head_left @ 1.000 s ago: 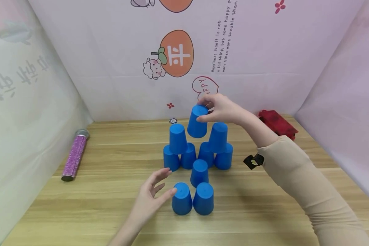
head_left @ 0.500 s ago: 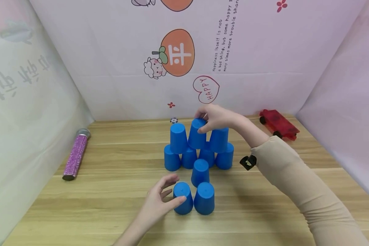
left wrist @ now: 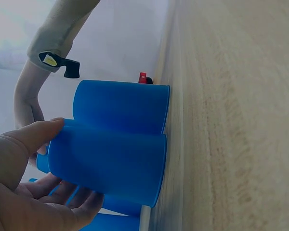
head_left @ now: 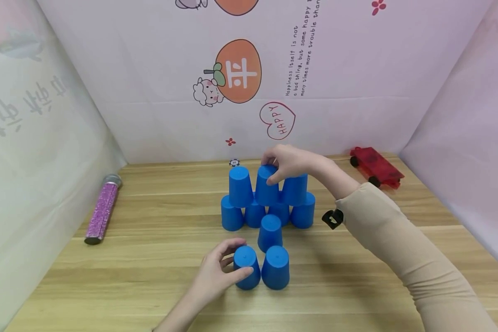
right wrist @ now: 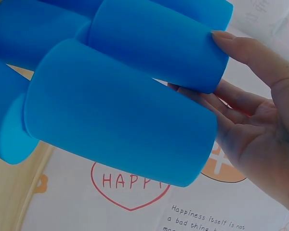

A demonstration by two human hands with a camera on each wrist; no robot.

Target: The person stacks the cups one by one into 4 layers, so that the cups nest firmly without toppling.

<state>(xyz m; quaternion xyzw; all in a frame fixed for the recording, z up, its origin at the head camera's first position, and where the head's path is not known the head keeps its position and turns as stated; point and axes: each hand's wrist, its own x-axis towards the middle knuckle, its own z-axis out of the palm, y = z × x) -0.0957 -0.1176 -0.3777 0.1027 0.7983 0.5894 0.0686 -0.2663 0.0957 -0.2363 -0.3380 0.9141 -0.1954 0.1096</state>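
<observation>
Upside-down blue plastic cups stand stacked on the wooden table. At the back, several form a bottom row, with a left cup (head_left: 240, 186), a middle cup (head_left: 267, 191) and a right cup (head_left: 295, 191) on top. My right hand (head_left: 289, 162) pinches that middle cup near its upper end, thumb in front and fingers behind. Nearer, my left hand (head_left: 216, 273) holds the front left cup (left wrist: 106, 163) between thumb and fingers, the cup standing on the table. Beside it is the front right cup (head_left: 275, 269), and a single cup (head_left: 270, 235) stands just behind the pair.
A purple glittery microphone (head_left: 102, 210) lies at the left of the table (head_left: 157, 286). Toward the back right is a red toy car (head_left: 376, 167). Printed white cloth walls (head_left: 162, 115) enclose the back and sides.
My right hand has lowered the middle cup from above into the gap between the two upper cups. The left hand has moved right and closed round the front left cup.
</observation>
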